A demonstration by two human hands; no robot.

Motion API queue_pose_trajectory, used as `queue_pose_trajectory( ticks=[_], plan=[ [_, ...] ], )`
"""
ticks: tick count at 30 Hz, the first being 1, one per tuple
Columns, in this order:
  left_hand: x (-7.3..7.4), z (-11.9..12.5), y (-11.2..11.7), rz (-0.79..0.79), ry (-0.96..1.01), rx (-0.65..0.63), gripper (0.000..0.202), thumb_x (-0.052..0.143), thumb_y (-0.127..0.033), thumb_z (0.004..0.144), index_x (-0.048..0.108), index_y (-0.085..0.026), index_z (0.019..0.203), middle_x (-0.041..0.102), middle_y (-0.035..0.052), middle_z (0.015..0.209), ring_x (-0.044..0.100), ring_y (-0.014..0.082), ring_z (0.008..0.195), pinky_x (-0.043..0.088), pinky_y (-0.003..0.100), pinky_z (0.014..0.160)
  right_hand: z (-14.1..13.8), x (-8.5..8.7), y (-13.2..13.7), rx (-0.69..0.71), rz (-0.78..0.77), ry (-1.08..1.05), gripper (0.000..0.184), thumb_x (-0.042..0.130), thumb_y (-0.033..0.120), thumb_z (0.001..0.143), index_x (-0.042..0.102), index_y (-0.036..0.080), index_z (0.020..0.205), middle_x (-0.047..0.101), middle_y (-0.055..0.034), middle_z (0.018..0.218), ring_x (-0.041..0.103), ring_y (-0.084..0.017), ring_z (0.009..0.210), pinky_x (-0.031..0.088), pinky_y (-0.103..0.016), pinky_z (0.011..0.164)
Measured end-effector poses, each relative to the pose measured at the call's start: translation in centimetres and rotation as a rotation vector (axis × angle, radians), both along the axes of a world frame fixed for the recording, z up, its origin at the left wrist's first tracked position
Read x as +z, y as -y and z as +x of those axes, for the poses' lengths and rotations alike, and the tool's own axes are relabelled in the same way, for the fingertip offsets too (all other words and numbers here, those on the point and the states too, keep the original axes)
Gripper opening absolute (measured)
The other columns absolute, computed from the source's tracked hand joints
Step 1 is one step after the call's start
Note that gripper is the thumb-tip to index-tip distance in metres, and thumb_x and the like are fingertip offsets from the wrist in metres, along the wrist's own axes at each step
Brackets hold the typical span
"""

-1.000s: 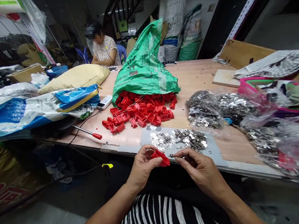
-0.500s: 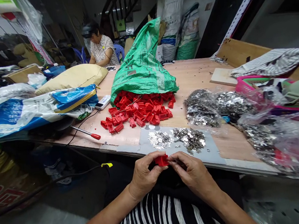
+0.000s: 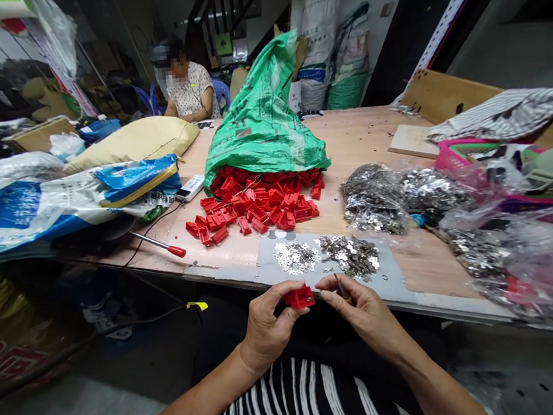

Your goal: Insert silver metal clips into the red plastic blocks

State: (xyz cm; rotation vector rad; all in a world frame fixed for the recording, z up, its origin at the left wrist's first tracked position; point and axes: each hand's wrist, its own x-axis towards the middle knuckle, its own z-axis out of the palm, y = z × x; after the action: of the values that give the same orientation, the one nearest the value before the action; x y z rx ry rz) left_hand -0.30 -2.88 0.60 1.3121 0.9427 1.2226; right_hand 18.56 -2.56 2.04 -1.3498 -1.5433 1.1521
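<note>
Between the thumb and fingers of my left hand [image 3: 267, 322] is a small red plastic housing [image 3: 301, 296], held up just off the table's front edge. A small metallic spot shows at its right end. My right hand [image 3: 363, 312] is a little to the right, apart from the housing, its thumb and forefinger pinched together. A thin dark tool with a yellowish part [image 3: 340, 285] lies in that hand; its exact kind is unclear. Beyond my hands, on a grey mat [image 3: 389, 274], are a pile of shiny flat metal pieces [image 3: 295, 257] and a darker metal pile [image 3: 354, 256].
Many red housings [image 3: 257, 210] spill from a green woven sack [image 3: 267, 128]. Bags of metal parts [image 3: 373, 200] and a pink basket [image 3: 455, 157] stand right. At left are a red-tipped lever [image 3: 176, 251] and a blue-white sack [image 3: 66, 205]. Another person [image 3: 193, 90] sits across the table.
My right hand has drawn back to the right, away from the red housing, opening a gap. My left hand still holds the housing, nearly unmoved, with its right end more exposed.
</note>
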Motion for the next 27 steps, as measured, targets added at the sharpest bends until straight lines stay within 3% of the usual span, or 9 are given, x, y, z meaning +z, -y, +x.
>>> queue_pose_trajectory(
  ticks=[8, 14, 21, 24, 27],
  plan=[
    [-0.2, 0.1, 0.0, 0.15, -0.131, -0.07, 0.029, 0.065, -0.018, 0.081, 0.067, -0.023, 0.109, 0.069, 0.0054, 0.112, 0.062, 0.0219, 0.107, 0.043, 0.034, 0.1, -0.8, -1.3, -0.4, 0.049, -0.081, -0.153, 0.029, 0.065, 0.044, 0.079, 0.049, 0.02, 0.078, 0.048, 0.004, 0.073, 0.046, -0.012, 0.069, 0.039, -0.023, 0.063],
    [-0.6, 0.2, 0.4, 0.164, -0.169, -0.122, 0.029, 0.062, -0.018, 0.082, 0.067, -0.023, 0.111, 0.069, 0.0064, 0.112, 0.063, 0.0224, 0.105, 0.045, 0.034, 0.098, -0.7, -1.8, -0.5, 0.124, -0.174, -0.253, 0.036, 0.067, 0.047, 0.077, 0.042, 0.021, 0.074, 0.043, 0.0053, 0.069, 0.039, -0.009, 0.061, 0.032, -0.021, 0.053],
    [-1.6, 0.4, 0.9, 0.252, -0.174, -0.163, 0.03, 0.059, -0.017, 0.085, 0.063, -0.02, 0.115, 0.069, 0.0075, 0.111, 0.066, 0.0203, 0.1, 0.053, 0.03, 0.086, -0.2, -2.6, 1.1, 0.214, -0.338, -0.4, 0.034, 0.062, 0.049, 0.082, 0.043, 0.022, 0.092, 0.042, 0.0066, 0.072, 0.029, -0.006, 0.054, 0.021, -0.02, 0.047],
    [-1.9, 0.5, 0.9, 0.324, -0.17, -0.156, 0.033, 0.061, -0.015, 0.083, 0.061, -0.021, 0.116, 0.069, 0.0069, 0.111, 0.065, 0.0196, 0.102, 0.052, 0.029, 0.089, 0.0, -2.9, 1.5, 0.244, -0.381, -0.473, 0.032, 0.062, 0.048, 0.083, 0.044, 0.023, 0.093, 0.041, 0.0067, 0.071, 0.026, -0.006, 0.053, 0.018, -0.021, 0.047],
    [-1.7, 0.4, 1.0, 0.288, -0.134, -0.168, 0.034, 0.065, -0.015, 0.081, 0.062, -0.021, 0.115, 0.069, 0.0063, 0.112, 0.064, 0.0194, 0.104, 0.05, 0.029, 0.092, 0.0, -3.2, 1.8, 0.244, -0.412, -0.546, 0.031, 0.064, 0.045, 0.083, 0.046, 0.023, 0.095, 0.042, 0.0057, 0.072, 0.028, -0.006, 0.055, 0.019, -0.022, 0.048]
  ],
)
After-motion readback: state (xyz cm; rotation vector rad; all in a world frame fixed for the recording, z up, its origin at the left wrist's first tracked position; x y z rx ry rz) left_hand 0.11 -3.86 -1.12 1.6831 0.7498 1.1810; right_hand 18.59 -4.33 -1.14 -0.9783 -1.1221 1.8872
